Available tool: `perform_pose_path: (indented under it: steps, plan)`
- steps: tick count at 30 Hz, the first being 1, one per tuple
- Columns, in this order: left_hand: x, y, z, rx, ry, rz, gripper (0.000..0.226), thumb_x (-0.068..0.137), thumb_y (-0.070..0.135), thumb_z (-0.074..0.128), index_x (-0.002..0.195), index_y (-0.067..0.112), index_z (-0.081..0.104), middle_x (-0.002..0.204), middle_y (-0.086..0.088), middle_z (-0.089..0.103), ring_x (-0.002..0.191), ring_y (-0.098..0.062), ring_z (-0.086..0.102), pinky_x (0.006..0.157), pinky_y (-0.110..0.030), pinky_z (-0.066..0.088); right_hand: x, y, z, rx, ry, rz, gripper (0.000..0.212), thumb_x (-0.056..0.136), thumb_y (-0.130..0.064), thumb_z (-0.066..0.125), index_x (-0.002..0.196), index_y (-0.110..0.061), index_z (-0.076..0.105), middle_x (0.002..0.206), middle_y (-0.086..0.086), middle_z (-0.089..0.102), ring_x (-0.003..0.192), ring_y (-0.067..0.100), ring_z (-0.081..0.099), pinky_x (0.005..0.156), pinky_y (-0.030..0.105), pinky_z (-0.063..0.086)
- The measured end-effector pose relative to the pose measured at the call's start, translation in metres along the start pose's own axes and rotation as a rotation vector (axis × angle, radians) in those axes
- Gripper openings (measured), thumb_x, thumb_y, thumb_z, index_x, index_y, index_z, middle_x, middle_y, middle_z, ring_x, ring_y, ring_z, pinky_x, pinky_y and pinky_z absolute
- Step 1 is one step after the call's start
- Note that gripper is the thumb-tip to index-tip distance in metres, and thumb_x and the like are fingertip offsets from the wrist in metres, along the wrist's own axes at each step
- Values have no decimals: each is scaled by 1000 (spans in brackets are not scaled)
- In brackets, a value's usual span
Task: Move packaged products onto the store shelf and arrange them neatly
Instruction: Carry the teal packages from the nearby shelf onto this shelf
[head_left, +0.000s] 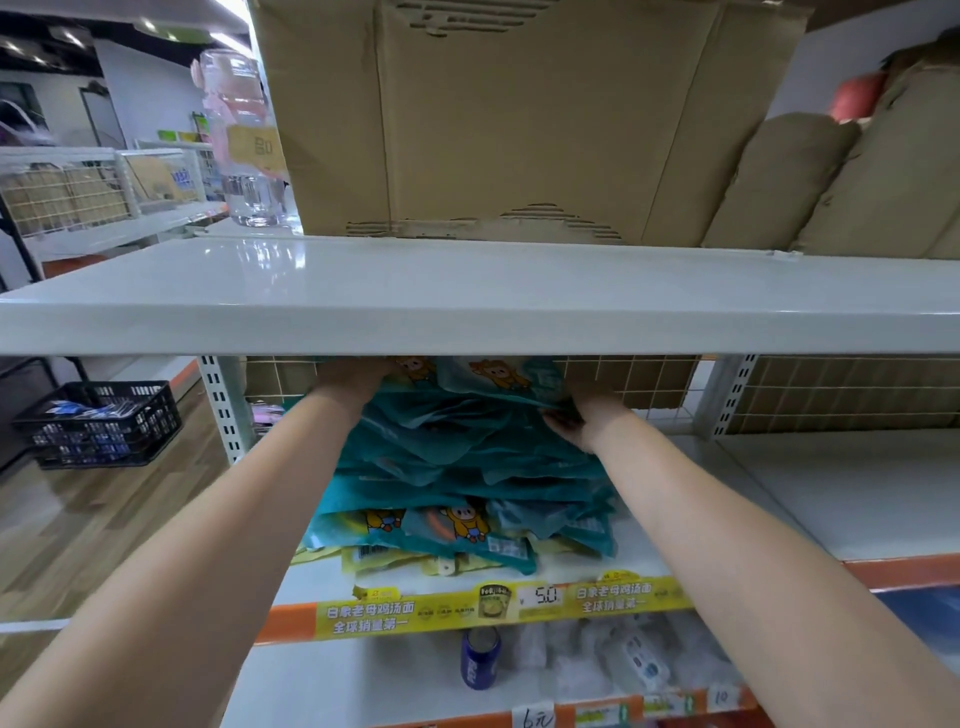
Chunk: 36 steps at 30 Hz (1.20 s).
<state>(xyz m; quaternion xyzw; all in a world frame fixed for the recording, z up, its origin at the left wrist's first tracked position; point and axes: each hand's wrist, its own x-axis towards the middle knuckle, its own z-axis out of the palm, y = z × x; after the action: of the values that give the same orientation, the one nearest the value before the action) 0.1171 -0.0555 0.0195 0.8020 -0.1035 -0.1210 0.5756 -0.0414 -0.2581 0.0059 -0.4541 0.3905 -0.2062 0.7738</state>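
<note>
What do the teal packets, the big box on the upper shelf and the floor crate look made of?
Teal packets: thin, slightly glossy plastic film; they crumple and sag. Big box: brown corrugated cardboard; fluting shows where torn. Floor crate: probably dark moulded plastic, with lattice walls.

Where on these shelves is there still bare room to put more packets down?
The middle shelf lies bare right of the teal packets, out past the upright. The top shelf's front strip is bare before the cardboard box. It is crowded where both hands, left and right, work the pile, and on the bottom shelf beside the blue can.
</note>
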Motion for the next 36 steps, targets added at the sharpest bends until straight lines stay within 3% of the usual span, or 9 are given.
perform_pose_path:
  steps: [3, 5, 8, 11, 13, 19, 23, 31, 36]
  plan:
    - [-10, 10, 3, -311, -77, -16, 9, 92, 16, 60, 98, 18, 54, 96, -4, 60, 78, -18, 61, 55, -26, 57, 0, 3, -4, 49, -16, 60, 25, 99, -27, 45, 106, -5, 54, 92, 16, 61, 74, 25, 62, 39, 31, 54]
    - [-11, 10, 2, -452, -127, 5, 14, 91, 8, 59, 103, 17, 57, 99, -6, 62, 84, -16, 62, 48, -24, 55, 2, 6, -8, 50, -21, 74, 31, 99, -33, 44, 100, -4, 56, 88, 16, 62, 72, 26, 62, 48, 33, 58]
    - [-13, 5, 4, -487, -135, 28, 28, 87, 4, 63, 113, 14, 59, 116, -11, 62, 95, -20, 63, 56, -29, 58, 1, 10, -10, 69, -66, 92, 22, 94, -25, 58, 91, -3, 54, 91, 17, 62, 82, 29, 64, 73, 38, 59]
    - [-17, 1, 15, -432, -103, 56, 24, 79, -1, 65, 90, 20, 62, 110, -9, 65, 101, -26, 62, 82, -42, 57, 4, 13, -12, 191, -102, 73, 24, 90, -9, 62, 111, -3, 53, 102, 19, 63, 82, 30, 65, 52, 38, 60]
    - [-21, -1, 23, -407, -69, 97, 33, 73, 3, 70, 101, 19, 62, 109, -6, 66, 104, -27, 61, 92, -49, 52, 7, 16, -15, 232, -68, 38, 27, 94, -5, 54, 120, -4, 50, 111, 20, 61, 85, 30, 63, 50, 39, 58]
    - [-41, 1, 57, -254, 23, 142, 60, 83, 6, 64, 136, 12, 39, 121, 0, 52, 107, -22, 51, 85, -33, 45, 12, 26, -41, 149, 36, -46, 28, 99, -5, 43, 127, -2, 46, 121, 20, 56, 100, 31, 58, 45, 33, 56]
    - [-51, 0, 74, -245, -16, 133, 51, 87, 6, 59, 135, 16, 45, 120, -1, 56, 103, -23, 54, 82, -30, 43, 15, 27, -73, 111, 67, -60, 26, 98, -8, 46, 123, 0, 48, 106, 18, 59, 79, 25, 60, 55, 37, 57]
    - [-103, -11, 137, -303, 20, 157, 43, 90, 6, 51, 129, 22, 43, 111, -1, 55, 97, -23, 52, 84, -29, 38, 26, 28, -152, 37, 246, -155, 24, 94, -2, 50, 117, -7, 46, 90, 13, 60, 75, 24, 61, 58, 37, 52]
    - [-135, -16, 190, -326, 12, 92, 47, 90, 7, 54, 132, 25, 43, 113, 1, 57, 102, -22, 53, 85, -32, 39, 27, 21, -218, 41, 248, -142, 34, 91, -1, 51, 125, -2, 43, 111, 22, 61, 80, 27, 65, 56, 34, 53]
